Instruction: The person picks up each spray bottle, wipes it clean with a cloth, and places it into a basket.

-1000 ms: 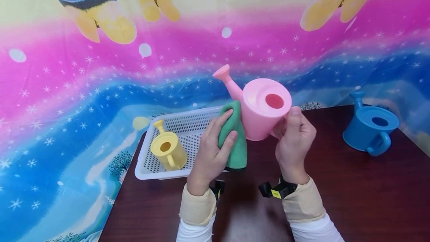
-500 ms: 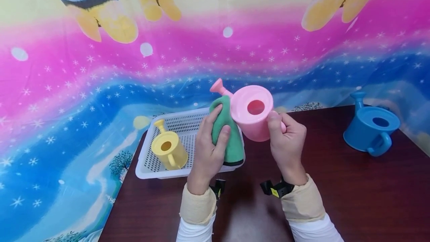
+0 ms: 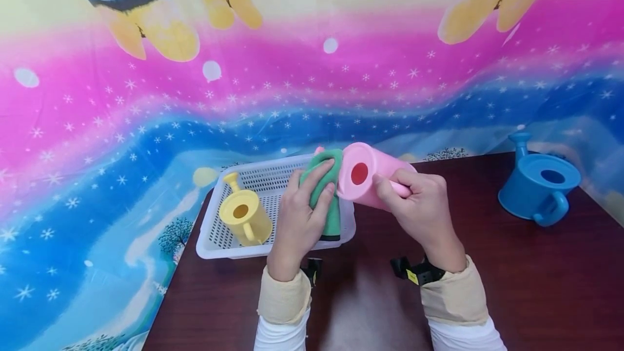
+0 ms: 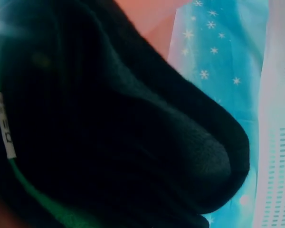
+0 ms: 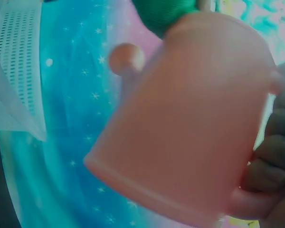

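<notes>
My right hand point(image 3: 421, 205) grips the handle of a pink watering can point(image 3: 382, 169), which is raised and tipped so its top opening faces left. In the right wrist view the side of the watering can point(image 5: 190, 123) fills the middle, with my curled fingers point(image 5: 273, 156) round the handle at the right. My left hand point(image 3: 302, 215) holds a folded green cloth point(image 3: 332, 218) against the can's top edge. The cloth hides most of the spout. Dark folds of the cloth point(image 4: 199, 156) cover much of the left wrist view.
A white perforated basket point(image 3: 209, 240) stands on the dark wooden table point(image 3: 361, 307), behind the left hand. Inside it sits a yellow watering can point(image 3: 251, 215). At the right rests a blue watering can point(image 3: 531, 188). A printed backdrop point(image 3: 273, 80) hangs behind the table.
The pink watering can has come down and tipped further left, its spout passing behind the cloth. My right hand has turned with it, while the left hand keeps the cloth against the can.
</notes>
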Motion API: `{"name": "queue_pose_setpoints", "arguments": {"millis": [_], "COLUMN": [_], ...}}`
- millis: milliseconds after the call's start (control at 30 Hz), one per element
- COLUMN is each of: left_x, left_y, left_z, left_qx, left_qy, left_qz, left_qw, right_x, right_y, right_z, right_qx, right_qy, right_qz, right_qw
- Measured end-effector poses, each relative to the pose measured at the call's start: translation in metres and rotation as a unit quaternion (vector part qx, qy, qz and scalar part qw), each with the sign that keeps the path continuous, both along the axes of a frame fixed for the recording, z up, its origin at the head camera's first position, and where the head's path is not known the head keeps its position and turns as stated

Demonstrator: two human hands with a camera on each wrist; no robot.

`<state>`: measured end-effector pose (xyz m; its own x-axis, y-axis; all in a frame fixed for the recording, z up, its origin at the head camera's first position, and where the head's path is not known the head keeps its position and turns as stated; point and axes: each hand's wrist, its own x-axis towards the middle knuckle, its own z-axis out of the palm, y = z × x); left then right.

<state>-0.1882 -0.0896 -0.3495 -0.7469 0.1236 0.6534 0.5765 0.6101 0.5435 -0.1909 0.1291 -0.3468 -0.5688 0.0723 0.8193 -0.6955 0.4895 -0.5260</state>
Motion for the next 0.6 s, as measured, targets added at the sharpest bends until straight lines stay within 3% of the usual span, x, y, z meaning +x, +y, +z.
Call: {"name": "queue_pose_setpoints", "arguments": {"millis": [333,600], "left_x": [-0.0007,0.0005], "left_y": [-0.0013,-0.0003], "left_z": [-0.0011,0.0003], "left_qx": [-0.032,-0.067], "left_qy": [-0.016,-0.006], "left_qz": [0.010,-0.010], "left_qw": [0.9993,0.9977], "right_x": [0.0061,0.0068], "right_y": [0.0038,0.0031], "right_z": [0.0047,0.0048], "right_qx": [0.080,0.151], "right_qy": [-0.020,-0.073], "right_qz": [0.042,0.036], "right_qw": [0.9957,0.9851]}}
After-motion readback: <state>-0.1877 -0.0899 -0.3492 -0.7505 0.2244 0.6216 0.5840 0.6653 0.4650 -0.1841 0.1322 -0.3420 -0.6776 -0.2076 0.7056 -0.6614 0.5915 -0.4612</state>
